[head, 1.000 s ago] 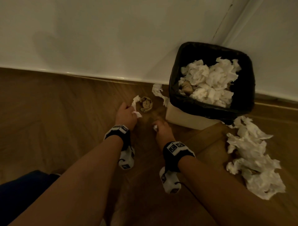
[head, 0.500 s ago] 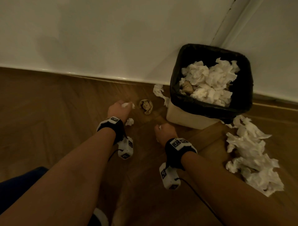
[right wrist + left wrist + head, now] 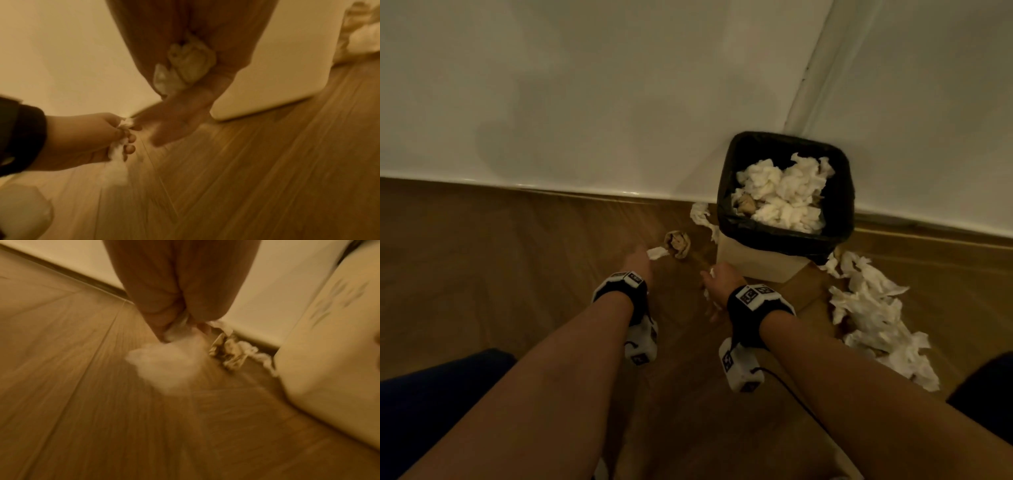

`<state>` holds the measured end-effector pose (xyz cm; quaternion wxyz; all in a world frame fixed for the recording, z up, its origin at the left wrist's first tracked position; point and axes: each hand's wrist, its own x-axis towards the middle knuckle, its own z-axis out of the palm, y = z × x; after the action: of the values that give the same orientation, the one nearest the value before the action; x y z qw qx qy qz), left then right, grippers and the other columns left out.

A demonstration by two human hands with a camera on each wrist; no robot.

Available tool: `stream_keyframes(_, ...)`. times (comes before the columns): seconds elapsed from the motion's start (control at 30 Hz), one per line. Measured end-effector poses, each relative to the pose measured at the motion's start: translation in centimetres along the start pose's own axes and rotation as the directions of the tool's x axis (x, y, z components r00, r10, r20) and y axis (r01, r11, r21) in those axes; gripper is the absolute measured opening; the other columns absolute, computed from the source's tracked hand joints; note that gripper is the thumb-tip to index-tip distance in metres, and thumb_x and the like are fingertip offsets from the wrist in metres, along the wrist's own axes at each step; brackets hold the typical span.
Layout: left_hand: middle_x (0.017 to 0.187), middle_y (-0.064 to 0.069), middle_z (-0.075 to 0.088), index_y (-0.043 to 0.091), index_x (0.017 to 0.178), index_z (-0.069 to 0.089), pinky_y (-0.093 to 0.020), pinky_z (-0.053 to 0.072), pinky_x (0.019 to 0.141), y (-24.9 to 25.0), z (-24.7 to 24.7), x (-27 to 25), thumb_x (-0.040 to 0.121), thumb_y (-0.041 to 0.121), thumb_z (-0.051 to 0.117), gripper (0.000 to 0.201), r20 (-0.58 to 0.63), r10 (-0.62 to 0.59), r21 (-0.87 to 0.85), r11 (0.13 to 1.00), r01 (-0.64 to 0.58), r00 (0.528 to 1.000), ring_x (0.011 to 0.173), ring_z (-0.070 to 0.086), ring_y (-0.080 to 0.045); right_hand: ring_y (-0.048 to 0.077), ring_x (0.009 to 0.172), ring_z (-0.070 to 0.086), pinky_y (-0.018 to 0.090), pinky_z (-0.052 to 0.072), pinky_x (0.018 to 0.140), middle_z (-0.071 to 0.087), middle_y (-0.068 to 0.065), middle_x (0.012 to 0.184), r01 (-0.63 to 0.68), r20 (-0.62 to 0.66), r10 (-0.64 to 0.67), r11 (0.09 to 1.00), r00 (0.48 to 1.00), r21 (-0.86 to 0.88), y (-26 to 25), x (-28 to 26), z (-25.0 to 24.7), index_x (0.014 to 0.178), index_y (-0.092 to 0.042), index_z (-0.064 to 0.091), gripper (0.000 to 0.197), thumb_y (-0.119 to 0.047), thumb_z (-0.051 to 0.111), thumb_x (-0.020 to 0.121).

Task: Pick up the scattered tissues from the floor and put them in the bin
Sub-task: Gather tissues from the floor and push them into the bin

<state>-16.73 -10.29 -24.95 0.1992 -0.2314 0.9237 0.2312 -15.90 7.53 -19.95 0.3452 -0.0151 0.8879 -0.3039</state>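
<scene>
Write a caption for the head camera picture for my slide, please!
Both hands, left hand and right hand, clutch white tissues beside a bin already full of them.

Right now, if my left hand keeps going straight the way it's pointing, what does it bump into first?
Most likely the crumpled brown paper ball on the wooden floor, just beyond the white tissue that your left hand grips. Past it comes the white wall. Depth is hard to judge.
</scene>
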Motion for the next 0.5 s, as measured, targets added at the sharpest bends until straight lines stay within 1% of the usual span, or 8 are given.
stream_keyframes(0.07, 0.129, -0.025, 0.047, 0.002, 0.132, 0.037, -0.041, 0.048, 0.082, 0.9, -1.0, -1.1, 0.098, 0.008, 0.037, 0.035, -0.009, 0.005, -0.081, 0.997, -0.006, 1.0, 0.107, 0.053, -0.041, 0.022, 0.068, 0.064, 0.029, 0.048, 0.062, 0.064, 0.009, 0.07, 0.014, 0.007, -0.014, 1.0, 1.0, -0.024, -0.4, -1.0, -0.8, 0.072, -0.005, 0.062, 0.042, -0.033, 0.045, 0.098)
stream_keyframes(0.13, 0.123, -0.02, 0.048, 0.015, 0.129, 0.041, -0.036, 0.055, 0.057, 1.9, -2.1, -2.7, 0.099, 0.022, 0.034, 0.031, -0.01, -0.028, -0.25, 0.968, 0.025, 1.0, 0.082, 0.054, -0.036, 0.012, 0.043, 0.055, 0.023, 0.044, 0.048, 0.055, 0.002, 0.054, 0.031, 0.012, -0.031, 0.999, 0.999, -0.037, -1.0, -2.5, -1.6, 0.057, -0.011, 0.052, 0.049, -0.041, 0.047, 0.096)
stream_keyframes(0.23, 0.103, -0.018, 0.059, 0.017, 0.111, 0.058, -0.036, 0.054, 0.07, 3.6, -3.7, -4.6, 0.094, 0.059, 0.026, 0.055, -0.063, 0.0, -0.219, 0.976, -0.014, 0.998, 0.08, 0.059, -0.032, 0.014, 0.049, 0.052, 0.024, 0.041, 0.053, 0.053, 0.0, 0.053, 0.086, -0.043, -0.093, 0.986, 0.995, -0.143, -2.4, -5.0, -3.1, 0.053, -0.013, 0.051, 0.062, -0.055, 0.033, 0.095)
stream_keyframes(0.3, 0.088, -0.017, 0.063, 0.01, 0.081, 0.063, -0.032, 0.045, 0.067, 4.8, -5.1, -6.0, 0.091, 0.066, 0.015, 0.075, -0.115, 0.058, -0.07, 0.995, -0.067, 0.992, 0.073, 0.057, -0.028, 0.021, 0.068, 0.06, 0.028, 0.043, 0.064, 0.059, 0.002, 0.066, 0.123, -0.097, -0.141, 0.977, 0.985, -0.172, -3.1, -6.9, -4.5, 0.068, -0.012, 0.059, 0.064, -0.057, 0.024, 0.096)
stream_keyframes(0.33, 0.089, -0.017, 0.064, 0.009, 0.076, 0.062, -0.032, 0.044, 0.067, 5.5, -5.7, -6.6, 0.094, 0.061, 0.017, 0.071, -0.144, 0.085, -0.049, 0.994, -0.093, 0.986, 0.073, 0.057, -0.028, 0.025, 0.084, 0.062, 0.031, 0.045, 0.073, 0.062, 0.005, 0.08, 0.136, -0.104, -0.156, 0.974, 0.982, -0.184, -3.5, -7.7, -5.3, 0.084, -0.01, 0.062, 0.06, -0.053, 0.022, 0.098)
stream_keyframes(0.4, 0.111, -0.017, 0.064, 0.007, 0.101, 0.065, -0.037, 0.046, 0.08, 6.6, -7.0, -7.6, 0.1, 0.035, 0.033, 0.043, -0.19, 0.129, -0.093, 0.984, -0.149, 0.973, 0.095, 0.059, -0.031, 0.032, 0.105, 0.057, 0.037, 0.044, 0.091, 0.061, 0.014, 0.105, 0.164, -0.077, -0.182, 0.967, 0.98, -0.193, -3.9, -9.1, -7.0, 0.1, -0.007, 0.061, 0.046, -0.036, 0.026, 0.101)
stream_keyframes(0.43, 0.124, -0.017, 0.059, 0.008, 0.119, 0.06, -0.036, 0.046, 0.088, 7.3, -7.8, -8.1, 0.098, 0.021, 0.037, 0.033, -0.192, 0.131, -0.152, 0.975, -0.161, 0.973, 0.108, 0.057, -0.032, 0.032, 0.107, 0.056, 0.038, 0.044, 0.094, 0.061, 0.014, 0.109, 0.186, -0.086, -0.206, 0.964, 0.975, -0.191, -4.0, -9.8, -7.9, 0.099, -0.006, 0.063, 0.039, -0.029, 0.031, 0.099)
stream_keyframes(0.5, 0.137, -0.018, 0.047, 0.01, 0.137, 0.044, -0.036, 0.044, 0.098, 8.5, -9.4, -9.1, 0.094, 0.006, 0.039, 0.044, -0.189, 0.132, -0.283, 0.942, -0.183, 0.973, 0.12, 0.05, -0.035, 0.029, 0.105, 0.056, 0.032, 0.045, 0.087, 0.061, 0.01, 0.108, 0.202, -0.151, -0.22, 0.972, 0.964, -0.124, -4.2, -11.1, -9.7, 0.105, -0.007, 0.064, 0.031, -0.023, 0.039, 0.096)
